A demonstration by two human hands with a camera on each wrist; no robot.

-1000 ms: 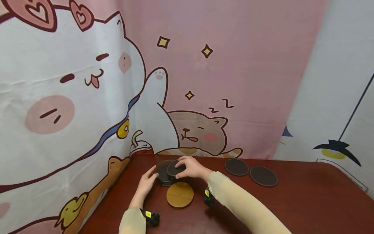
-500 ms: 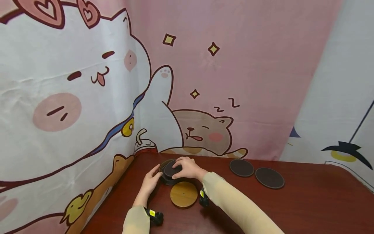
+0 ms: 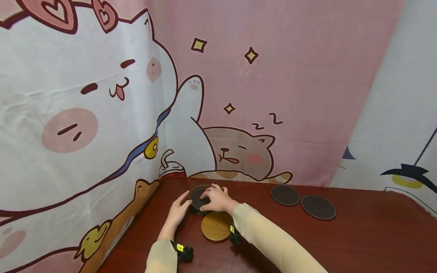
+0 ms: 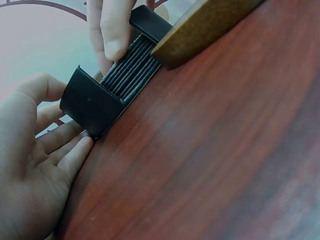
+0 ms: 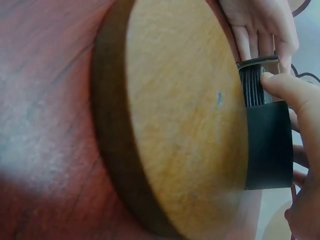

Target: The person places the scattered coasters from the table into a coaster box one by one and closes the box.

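Nearest lies the wooden disc (image 3: 214,228); just beyond, the left hand (image 3: 179,212) grips the black holder (image 4: 94,102), and the right hand (image 3: 218,200) pinches the top dark disc (image 3: 197,198), which has dropped from above the rim to inside, apparently nearly stowed. Farther off, two loose discs (image 3: 285,195) remain on the tabletop (image 3: 368,235).

The round black holder (image 4: 92,105) stands upright on the tabletop (image 3: 362,235). Its smooth wall curves round, with a gap in the side. Inside is a stack of thin, dark discs (image 4: 134,67), lying flat one on another, lower than the top of the wall. Their edges peek through the gap. Two loose dark discs (image 3: 285,195) lie flat, side by side, well off to the right.
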